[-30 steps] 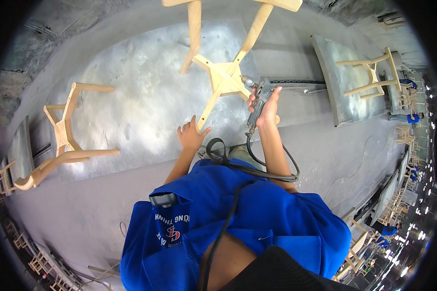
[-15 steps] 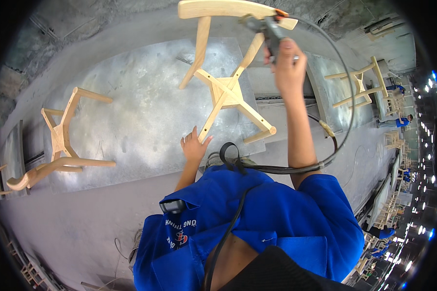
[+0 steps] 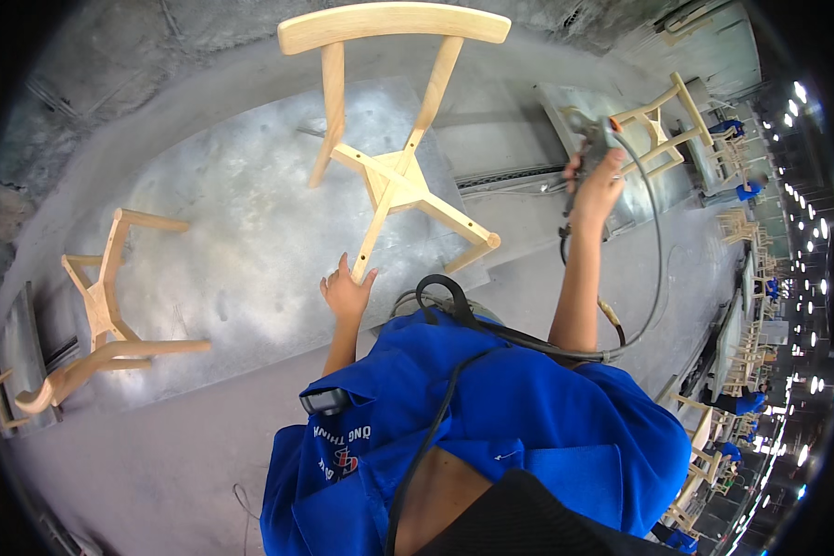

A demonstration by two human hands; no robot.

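A pale wooden chair frame (image 3: 395,189) stands before me, with a curved backrest on two posts and cross-shaped rails where a seat sits. Its near corner lies between the thumb and forefinger of my left hand (image 3: 347,295), which holds it there. Out to the right, apart from the chair, my right hand (image 3: 597,196) is closed round a grey air tool (image 3: 595,148) with an orange part and a hose (image 3: 659,232) looping back toward my waist. The tool's working end is blurred, so its exact kind does not show.
The chair is on a grey metal-topped platform (image 3: 241,278). A second chair frame (image 3: 102,301) is at the left, and another (image 3: 658,128) on a separate platform at the right. Farther right are people in blue and several wooden frames. A cable (image 3: 243,500) trails on the floor.
My right hand has moved the air tool away from the chair's backrest, to the right and downward. The left hand stays at the same corner. The whole view has shifted slightly.
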